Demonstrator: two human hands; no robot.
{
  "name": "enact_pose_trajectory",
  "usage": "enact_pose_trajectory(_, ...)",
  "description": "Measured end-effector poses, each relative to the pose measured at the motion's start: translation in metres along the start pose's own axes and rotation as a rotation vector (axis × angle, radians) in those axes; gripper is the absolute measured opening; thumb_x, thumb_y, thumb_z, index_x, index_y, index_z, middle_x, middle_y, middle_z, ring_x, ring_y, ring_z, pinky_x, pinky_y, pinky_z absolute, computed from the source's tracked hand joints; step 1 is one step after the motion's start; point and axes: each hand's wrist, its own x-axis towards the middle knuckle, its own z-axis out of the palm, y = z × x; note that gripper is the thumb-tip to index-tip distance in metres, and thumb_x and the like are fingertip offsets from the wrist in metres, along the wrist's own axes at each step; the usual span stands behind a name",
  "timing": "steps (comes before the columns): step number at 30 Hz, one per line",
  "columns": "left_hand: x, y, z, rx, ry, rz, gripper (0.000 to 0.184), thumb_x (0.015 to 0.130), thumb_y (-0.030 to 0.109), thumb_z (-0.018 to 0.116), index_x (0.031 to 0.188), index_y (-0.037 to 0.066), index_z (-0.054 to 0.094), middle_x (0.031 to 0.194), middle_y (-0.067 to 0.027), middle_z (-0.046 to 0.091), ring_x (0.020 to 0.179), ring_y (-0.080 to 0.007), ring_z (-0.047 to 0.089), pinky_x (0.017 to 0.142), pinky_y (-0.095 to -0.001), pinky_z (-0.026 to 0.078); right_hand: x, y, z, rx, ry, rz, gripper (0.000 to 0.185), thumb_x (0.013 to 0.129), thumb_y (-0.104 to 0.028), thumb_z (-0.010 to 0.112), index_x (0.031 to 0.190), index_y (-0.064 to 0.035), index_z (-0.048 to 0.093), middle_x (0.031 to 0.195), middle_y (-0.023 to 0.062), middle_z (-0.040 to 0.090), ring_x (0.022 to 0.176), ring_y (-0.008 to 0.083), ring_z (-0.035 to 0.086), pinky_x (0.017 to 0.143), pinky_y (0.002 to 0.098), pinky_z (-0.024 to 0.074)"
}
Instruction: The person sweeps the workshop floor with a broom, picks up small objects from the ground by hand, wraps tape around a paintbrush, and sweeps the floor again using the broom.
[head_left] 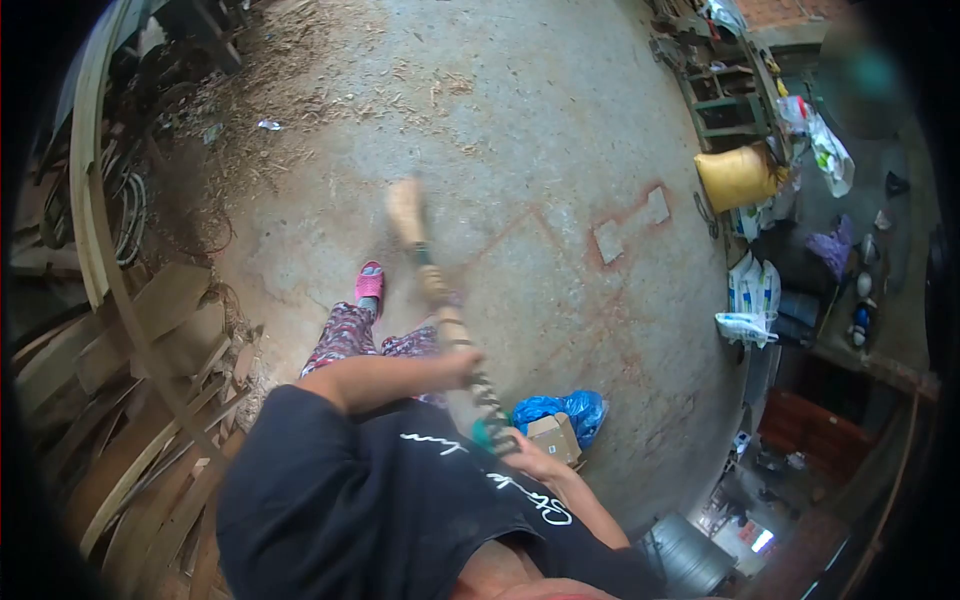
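A long broom-like tool (453, 325) with a dark-striped handle slants across the middle, its pale, motion-blurred end (405, 212) over the concrete floor (500, 130). My left hand (462, 368) is wrapped round the middle of the handle and is somewhat blurred. Lower down, my right hand (528, 457) closes on the handle near its top end, beside a green part (485, 434). One foot in a pink sandal (370, 283) shows left of the tool; the other foot is hidden behind the handle.
Wood shavings (290, 80) lie at the upper left. Wooden boards (150, 400) are piled on the left. A cardboard box (555, 437) and a blue plastic bag (590, 410) sit near my right hand. Along the right are a yellow sack (738, 180) and white bags (750, 295).
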Motion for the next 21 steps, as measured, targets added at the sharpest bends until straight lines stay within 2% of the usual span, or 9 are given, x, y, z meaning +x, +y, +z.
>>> enact_pose_trajectory(1,0.0,0.011,-0.036,0.007,-0.117,-0.01,0.026,0.076,0.01,0.061,0.096,0.009,0.044,0.08,-0.0095,0.051,0.069,-0.0265,0.056,0.071,-0.0492,0.049,0.026,0.013,-0.015,-0.14,-0.096,-0.007,0.071,0.07,-0.006,0.063,0.133,-0.0038,0.029,0.109,0.0074,0.051,0.094,0.013,0.052,0.08,0.0275,0.0446)
enact_pose_trajectory(3,-0.038,0.047,-0.057,-0.182,-0.075,-0.109,0.025,0.078,0.014,0.058,0.098,0.006,0.044,0.08,-0.0113,0.052,0.072,-0.0277,0.056,0.074,-0.0491,0.049,0.054,-0.016,-0.006,-0.134,-0.184,-0.022,0.062,0.073,-0.005,0.063,0.128,-0.0053,0.035,0.097,0.0074,0.056,0.078,0.0131,0.057,0.066,0.0267,0.0488)
enact_pose_trajectory(5,-0.087,0.082,-0.032,-0.245,0.193,0.003,0.022,0.08,0.014,0.056,0.095,0.002,0.044,0.078,-0.0121,0.051,0.07,-0.0277,0.057,0.071,-0.0487,0.05,0.063,-0.031,-0.021,-0.055,-0.265,0.013,0.058,0.075,-0.006,0.065,0.127,-0.0066,0.038,0.096,0.0076,0.057,0.077,0.0141,0.058,0.064,0.026,0.0487)
enact_pose_trajectory(7,-0.096,0.081,-0.014,-0.21,0.234,0.056,0.024,0.081,0.014,0.058,0.095,0.003,0.043,0.075,-0.0109,0.051,0.068,-0.0273,0.057,0.069,-0.0469,0.051,0.042,-0.045,-0.025,0.069,-0.341,-0.003,0.058,0.076,-0.007,0.066,0.127,-0.0068,0.037,0.083,0.0073,0.058,0.058,0.0135,0.056,0.051,0.0254,0.0475)
enact_pose_trajectory(9,-0.07,0.067,-0.001,-0.066,0.021,0.054,0.027,0.081,0.016,0.062,0.095,0.003,0.043,0.07,-0.0089,0.05,0.064,-0.0267,0.056,0.065,-0.0456,0.051,0.016,-0.031,-0.039,0.035,-0.255,-0.022,0.06,0.076,-0.005,0.065,0.128,-0.0063,0.036,0.079,0.0071,0.057,0.05,0.0136,0.053,0.046,0.0265,0.046)
enact_pose_trajectory(14,-0.019,0.0,0.124,0.326,0.036,0.169,0.032,0.076,0.017,0.07,0.092,0.007,0.045,0.071,-0.0066,0.051,0.06,-0.0206,0.057,0.053,-0.0393,0.052,-0.037,0.058,-0.056,0.25,0.179,-0.268,0.058,0.075,0.001,0.064,0.126,-0.0074,0.038,0.094,0.0031,0.054,0.082,0.0108,0.055,0.069,0.0252,0.0453)
enact_pose_trajectory(15,0.003,-0.01,0.141,0.463,0.029,0.152,0.044,0.068,0.023,0.076,0.099,0.003,0.051,0.084,-0.0111,0.057,0.074,-0.0239,0.06,0.06,-0.04,0.052,-0.038,0.061,-0.055,0.25,0.19,-0.255,0.058,0.075,0.001,0.064,0.126,-0.0074,0.038,0.094,0.0031,0.054,0.082,0.0108,0.055,0.069,0.0252,0.0453)
enact_pose_trajectory(17,0.031,-0.023,0.181,0.632,0.006,0.17,0.047,0.066,0.028,0.077,0.098,0.001,0.054,0.085,-0.0127,0.06,0.077,-0.0226,0.061,0.064,-0.0404,0.051,-0.035,0.061,-0.055,0.455,0.354,-0.347,0.051,0.074,0.0,0.066,0.115,-0.0024,0.036,0.074,0.0071,0.055,0.058,0.0158,0.057,0.052,0.0293,0.0471)
enact_pose_trajectory(21,0.094,-0.019,0.228,0.935,0.035,0.173,0.047,0.067,0.03,0.076,0.099,0.0,0.057,0.087,-0.0111,0.062,0.075,-0.0198,0.061,0.065,-0.0383,0.05,-0.009,0.029,-0.103,0.613,0.363,-0.17,0.053,0.074,0.001,0.062,0.116,-0.0064,0.031,0.066,0.0097,0.055,0.051,0.0204,0.057,0.047,0.0354,0.0498)
